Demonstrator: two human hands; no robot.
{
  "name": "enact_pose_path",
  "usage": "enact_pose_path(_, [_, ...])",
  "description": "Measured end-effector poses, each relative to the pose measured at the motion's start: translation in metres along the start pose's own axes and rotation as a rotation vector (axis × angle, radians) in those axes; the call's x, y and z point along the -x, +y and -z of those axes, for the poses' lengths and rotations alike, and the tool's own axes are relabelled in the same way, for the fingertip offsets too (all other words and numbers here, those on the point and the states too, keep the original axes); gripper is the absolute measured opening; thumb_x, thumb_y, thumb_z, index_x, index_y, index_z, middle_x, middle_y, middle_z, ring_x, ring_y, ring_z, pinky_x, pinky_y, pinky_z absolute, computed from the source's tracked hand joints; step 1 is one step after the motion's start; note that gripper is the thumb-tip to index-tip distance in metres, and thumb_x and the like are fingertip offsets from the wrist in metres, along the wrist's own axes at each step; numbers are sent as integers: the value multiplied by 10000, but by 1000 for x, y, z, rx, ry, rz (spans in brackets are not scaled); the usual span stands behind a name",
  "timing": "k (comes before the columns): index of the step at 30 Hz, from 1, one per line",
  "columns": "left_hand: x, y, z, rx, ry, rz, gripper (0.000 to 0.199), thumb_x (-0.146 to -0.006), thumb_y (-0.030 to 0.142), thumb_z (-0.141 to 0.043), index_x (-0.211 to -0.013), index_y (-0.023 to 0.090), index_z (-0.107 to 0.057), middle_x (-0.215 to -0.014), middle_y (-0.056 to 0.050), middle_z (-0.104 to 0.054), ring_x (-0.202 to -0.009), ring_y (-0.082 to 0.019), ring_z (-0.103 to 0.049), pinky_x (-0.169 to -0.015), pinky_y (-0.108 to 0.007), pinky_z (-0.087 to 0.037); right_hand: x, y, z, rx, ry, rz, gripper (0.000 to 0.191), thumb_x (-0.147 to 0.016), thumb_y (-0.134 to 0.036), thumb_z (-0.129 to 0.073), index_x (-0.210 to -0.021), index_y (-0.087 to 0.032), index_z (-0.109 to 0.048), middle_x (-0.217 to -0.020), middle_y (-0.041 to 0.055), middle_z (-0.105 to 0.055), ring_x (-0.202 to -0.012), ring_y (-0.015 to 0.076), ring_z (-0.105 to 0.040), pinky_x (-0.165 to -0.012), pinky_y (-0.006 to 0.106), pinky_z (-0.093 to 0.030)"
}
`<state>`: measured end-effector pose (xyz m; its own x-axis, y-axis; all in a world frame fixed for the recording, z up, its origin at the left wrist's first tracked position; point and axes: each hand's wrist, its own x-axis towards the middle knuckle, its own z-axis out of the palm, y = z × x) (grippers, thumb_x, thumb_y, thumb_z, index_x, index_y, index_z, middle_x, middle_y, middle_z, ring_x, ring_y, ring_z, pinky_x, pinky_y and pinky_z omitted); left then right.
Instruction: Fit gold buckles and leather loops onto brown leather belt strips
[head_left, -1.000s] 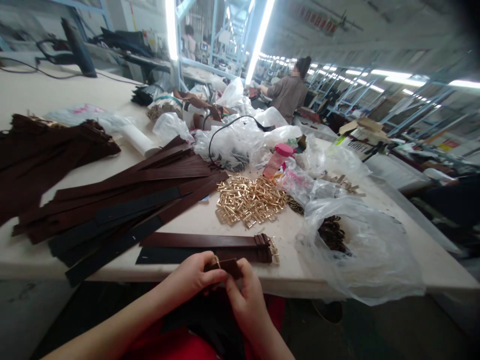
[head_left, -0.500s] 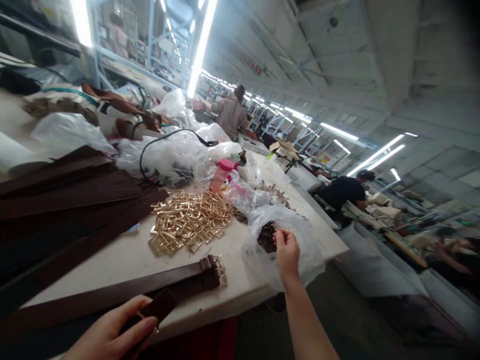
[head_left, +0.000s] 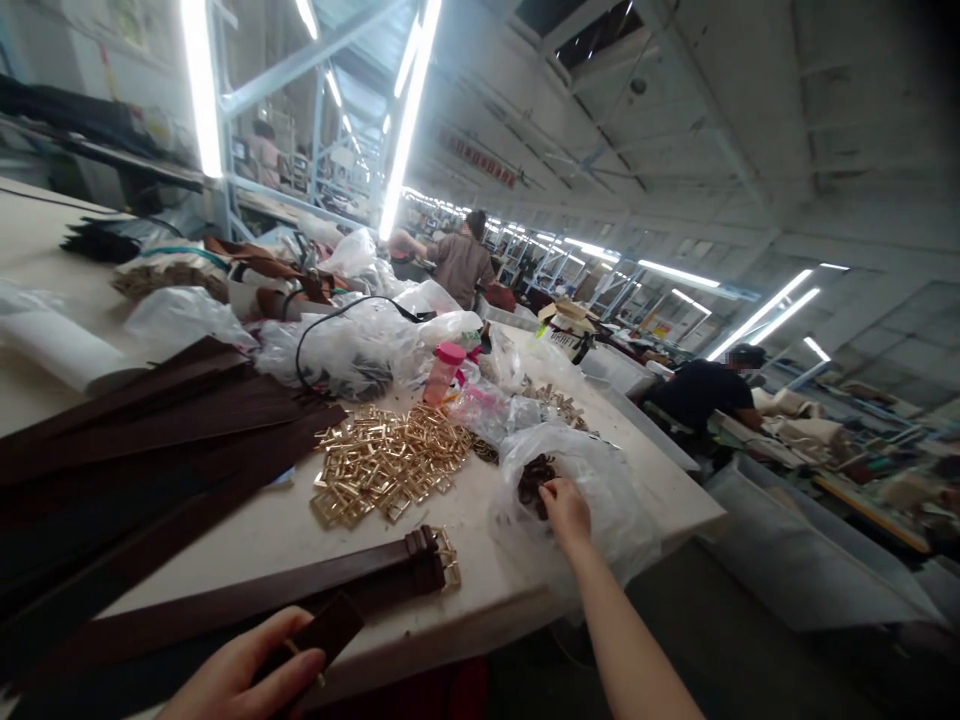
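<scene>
My left hand (head_left: 259,665) is closed on a dark brown strap (head_left: 330,635), thumb against a slim gold-coloured metal piece (head_left: 304,665), at the table's (head_left: 480,600) front edge. My right hand (head_left: 566,512) reaches into the mouth of the clear plastic bag (head_left: 615,500), its fingertips at the dark brown loops (head_left: 534,482); I cannot tell whether they grip one. The bag sits near the front edge, short of the table's corner. Beyond my left hand lie buckled straps (head_left: 285,590), their buckle end well apart from the bag, with bare tabletop between. More tabletop separates them from the heaped gold buckles (head_left: 390,460) (a pink-lidded bottle (head_left: 442,373) stands just behind those).
</scene>
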<state>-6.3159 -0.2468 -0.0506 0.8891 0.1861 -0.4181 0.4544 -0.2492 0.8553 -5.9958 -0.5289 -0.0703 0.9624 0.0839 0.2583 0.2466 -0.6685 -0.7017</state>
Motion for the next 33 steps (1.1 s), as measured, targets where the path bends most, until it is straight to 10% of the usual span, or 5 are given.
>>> enact_pose_path(6, [12,35,-4,-146,134,-186,395,-708,554,-509,-860,193,-561,-714,2,-634,-682,-184,-578,-610,-217,-434,77,-65,-1,-437,-272,68,394,-776,-548,-486,-818,-169,-583,-822,52,-621,-728,175,-568,-655,297,-454])
enact_pose_path(9, [20,51,-7,-155,149,-214,339,-771,480,-482,-900,174,-551,-664,4,-619,-631,-169,-573,-582,-222,-419,139,-116,-28,-1104,-647,-192,321,-691,-484,-661,-712,-180,-557,-757,22,-608,-650,131,-542,-581,246,-431])
enact_pose_path(13, [29,54,-5,-155,237,-242,309,-807,442,-462,-927,171,-549,-659,8,-617,-602,-150,-563,-576,-219,-402,195,-166,-58,-1450,-770,-417,284,-653,-402,-733,-753,-197,-563,-741,-6,-607,-610,103,-529,-552,217,-418])
enact_pose_path(30, [31,32,7,-343,57,-197,236,-778,389,-496,-821,189,-613,-711,-1,-649,-647,-163,-577,-541,-201,-348,218,-171,-75,-983,-703,139,137,-690,-309,-679,-700,-194,-604,-714,-16,-537,-696,134,-511,-656,248,-426])
enact_pose_path(33, [32,31,6,-313,89,-191,227,-775,378,-504,-833,182,-601,-724,-7,-645,-669,-171,-579,-545,-204,-362,220,-176,-77,-953,-696,67,175,-698,-334,-673,-775,-198,-595,-738,-16,-556,-702,135,-519,-668,252,-428])
